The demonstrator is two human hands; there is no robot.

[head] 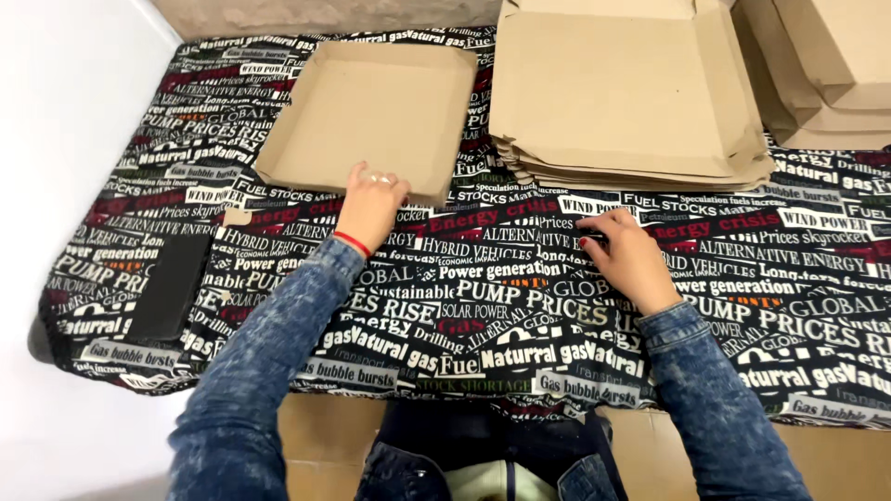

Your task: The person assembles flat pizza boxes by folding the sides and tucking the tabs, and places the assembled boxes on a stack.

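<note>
Shallow cardboard tray [371, 116], long axis away from left hand [371, 204]

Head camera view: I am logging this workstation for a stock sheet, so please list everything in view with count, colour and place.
folded cardboard tray: one, brown, on the cloth at upper left, near edge under the left hand.
stack of flat cardboard blanks: one stack, exact number unclear, brown, upper centre-right.
more cardboard boxes: at least two, brown, top right corner, partly cut off.
table cloth: one, black with white and red lettering, covering the table.
dark flat object: one, black, left side of the cloth; kind unclear.
left hand: on the tray's near edge, red band at the wrist, denim sleeve.
right hand: resting on the cloth below the stack, denim sleeve.
</note>
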